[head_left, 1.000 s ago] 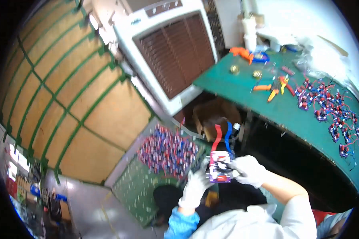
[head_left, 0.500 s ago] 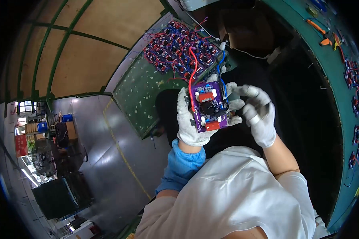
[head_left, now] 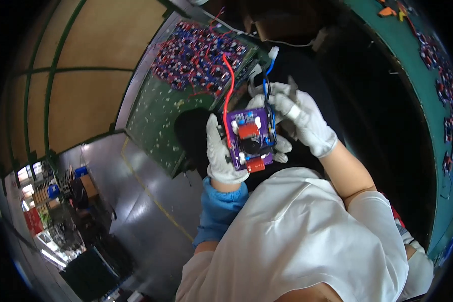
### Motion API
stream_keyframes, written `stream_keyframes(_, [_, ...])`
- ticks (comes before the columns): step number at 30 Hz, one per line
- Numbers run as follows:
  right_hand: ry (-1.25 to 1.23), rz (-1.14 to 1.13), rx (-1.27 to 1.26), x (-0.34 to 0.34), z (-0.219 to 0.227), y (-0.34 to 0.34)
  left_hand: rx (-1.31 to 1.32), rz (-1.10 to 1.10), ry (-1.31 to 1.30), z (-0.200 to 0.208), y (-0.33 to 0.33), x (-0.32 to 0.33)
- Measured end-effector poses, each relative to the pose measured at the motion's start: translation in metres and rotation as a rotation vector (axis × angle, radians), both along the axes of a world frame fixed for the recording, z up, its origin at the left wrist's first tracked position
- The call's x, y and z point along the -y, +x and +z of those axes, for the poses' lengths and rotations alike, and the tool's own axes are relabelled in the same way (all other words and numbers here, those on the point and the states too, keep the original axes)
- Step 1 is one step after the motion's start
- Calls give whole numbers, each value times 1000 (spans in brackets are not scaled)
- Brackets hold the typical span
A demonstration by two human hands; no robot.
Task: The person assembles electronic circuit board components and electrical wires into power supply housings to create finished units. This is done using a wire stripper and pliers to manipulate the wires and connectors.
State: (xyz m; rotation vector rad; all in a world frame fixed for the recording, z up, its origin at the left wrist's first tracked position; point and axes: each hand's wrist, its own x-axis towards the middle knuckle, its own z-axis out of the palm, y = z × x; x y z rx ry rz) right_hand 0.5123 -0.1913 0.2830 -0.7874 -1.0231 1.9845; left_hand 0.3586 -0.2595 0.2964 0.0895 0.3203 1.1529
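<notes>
A purple circuit board (head_left: 234, 156) carrying red block parts, a round black part and white blobs lies across my left hand (head_left: 220, 158). White-gloved fingers and thumb hold it by its edges. A thick red wire (head_left: 230, 83) rises from its left side. Black and blue wires (head_left: 268, 83) run up from its right side, the blue one ending at a white plug (head_left: 273, 52). My right hand (head_left: 304, 118), also gloved, is closed with bent fingers at these wires, just right of the board. A blurred grey shape by its fingertips is unclear.
A heap of similar wired boards (head_left: 196, 58) covers the far part of a speckled green table (head_left: 158, 126). More boards (head_left: 443, 93) line the curved green bench (head_left: 372, 22) at right, near orange-handled tools (head_left: 387, 11). A fan (head_left: 63, 234) stands at far left.
My right hand has moved in from the right and closed at the black and blue wires. The board and my left hand appear farther left in the picture, as the whole view has shifted.
</notes>
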Motion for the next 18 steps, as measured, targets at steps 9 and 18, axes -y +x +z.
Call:
stream_keyframes(9, [300,-44,198,9,8,18,-910,19,171,-59,16,10])
stream_keyframes(18, [367,-326,296,17,-17,8,-1865,350,898,-60,15,-11])
